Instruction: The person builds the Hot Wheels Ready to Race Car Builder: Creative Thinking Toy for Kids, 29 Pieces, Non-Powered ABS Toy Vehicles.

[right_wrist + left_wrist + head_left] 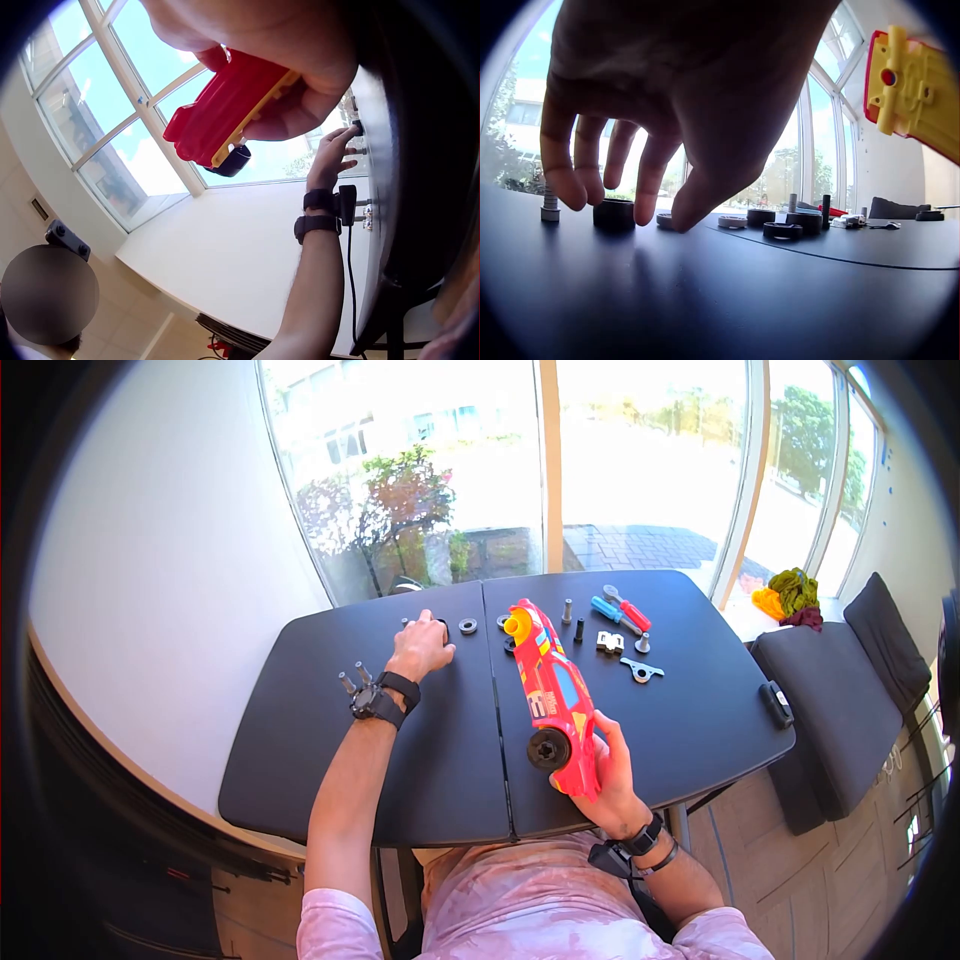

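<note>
In my right hand (612, 775) I grip the rear of a red toy car (562, 705), tilted and raised above the table. One black wheel (548, 749) is on its near end, while a yellow hub (517, 625) shows bare at the far end. The car's yellow underside (922, 90) faces the left wrist view. My left hand (422, 644) reaches down to the tabletop, fingers spread and pointing downward. Its fingertips overlap a black wheel (614, 215) standing on the table, and a grey ring (664, 220) sits behind the thumb and index finger.
Past my left hand lie a grey ring (468, 626) and several black wheels. Two grey bolts (354, 677) stand beside my left wrist. Toward the right are screwdrivers (628, 612), a metallic bracket (610, 643), a grey wrench (642, 670) and upright bolts (567, 610). A seam crosses the black table (430, 780).
</note>
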Action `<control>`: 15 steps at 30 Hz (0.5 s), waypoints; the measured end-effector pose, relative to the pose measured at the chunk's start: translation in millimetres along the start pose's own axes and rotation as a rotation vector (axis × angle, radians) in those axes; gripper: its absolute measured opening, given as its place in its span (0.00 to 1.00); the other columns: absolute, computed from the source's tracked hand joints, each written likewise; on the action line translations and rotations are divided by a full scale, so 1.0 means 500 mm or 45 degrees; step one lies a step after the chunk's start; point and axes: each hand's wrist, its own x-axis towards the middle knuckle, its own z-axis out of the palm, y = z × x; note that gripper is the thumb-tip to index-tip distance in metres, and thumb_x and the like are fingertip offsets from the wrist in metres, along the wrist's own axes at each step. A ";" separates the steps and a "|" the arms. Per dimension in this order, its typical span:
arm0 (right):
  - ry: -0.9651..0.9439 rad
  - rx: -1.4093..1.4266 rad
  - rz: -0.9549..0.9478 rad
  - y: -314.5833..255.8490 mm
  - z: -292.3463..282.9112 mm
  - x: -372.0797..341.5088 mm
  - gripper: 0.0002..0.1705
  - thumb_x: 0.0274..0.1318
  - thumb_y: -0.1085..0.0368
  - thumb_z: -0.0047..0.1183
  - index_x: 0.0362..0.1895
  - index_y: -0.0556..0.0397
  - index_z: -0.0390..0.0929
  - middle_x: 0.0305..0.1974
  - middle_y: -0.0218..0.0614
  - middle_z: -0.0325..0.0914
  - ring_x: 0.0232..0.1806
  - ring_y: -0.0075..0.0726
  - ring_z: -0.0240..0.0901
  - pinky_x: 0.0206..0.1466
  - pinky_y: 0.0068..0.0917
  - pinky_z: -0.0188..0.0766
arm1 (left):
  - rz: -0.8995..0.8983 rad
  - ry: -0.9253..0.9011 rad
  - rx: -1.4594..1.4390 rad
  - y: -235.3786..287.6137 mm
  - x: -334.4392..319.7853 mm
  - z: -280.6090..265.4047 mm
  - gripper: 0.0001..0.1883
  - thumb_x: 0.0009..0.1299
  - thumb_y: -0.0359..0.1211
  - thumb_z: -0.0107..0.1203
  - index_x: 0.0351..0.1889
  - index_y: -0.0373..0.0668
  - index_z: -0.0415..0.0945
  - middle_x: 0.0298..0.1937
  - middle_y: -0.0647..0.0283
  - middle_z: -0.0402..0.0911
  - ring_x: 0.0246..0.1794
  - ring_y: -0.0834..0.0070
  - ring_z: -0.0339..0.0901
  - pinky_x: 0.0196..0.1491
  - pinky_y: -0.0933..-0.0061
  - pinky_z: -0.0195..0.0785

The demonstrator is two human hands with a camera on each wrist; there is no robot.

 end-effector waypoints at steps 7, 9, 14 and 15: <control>0.028 -0.015 -0.030 0.002 0.011 -0.003 0.37 0.83 0.32 0.46 0.69 0.50 0.81 0.54 0.34 0.90 0.47 0.30 0.89 0.44 0.33 0.85 | 0.022 0.218 -0.043 0.007 0.001 0.004 0.28 0.76 0.43 0.68 0.70 0.42 0.78 0.71 0.50 0.79 0.70 0.45 0.84 0.69 0.44 0.82; 0.054 -0.024 -0.035 0.002 0.011 0.000 0.37 0.83 0.32 0.46 0.69 0.50 0.81 0.54 0.34 0.90 0.46 0.30 0.88 0.43 0.33 0.85 | -0.010 0.168 -0.053 -0.002 0.017 0.021 0.28 0.76 0.43 0.69 0.70 0.41 0.79 0.72 0.49 0.80 0.70 0.45 0.84 0.69 0.45 0.82; 0.041 -0.055 -0.018 -0.001 0.007 -0.002 0.37 0.83 0.31 0.46 0.68 0.50 0.81 0.53 0.33 0.90 0.45 0.30 0.89 0.44 0.33 0.85 | -0.054 0.058 -0.015 0.003 0.020 0.010 0.21 0.74 0.43 0.68 0.62 0.44 0.88 0.72 0.52 0.82 0.69 0.46 0.85 0.68 0.47 0.83; 0.045 -0.051 -0.011 0.000 0.007 -0.002 0.37 0.83 0.31 0.45 0.68 0.50 0.81 0.53 0.33 0.90 0.45 0.30 0.89 0.44 0.33 0.86 | -0.060 0.056 -0.003 0.004 0.018 0.008 0.19 0.74 0.43 0.68 0.58 0.47 0.91 0.72 0.53 0.84 0.68 0.49 0.86 0.68 0.49 0.83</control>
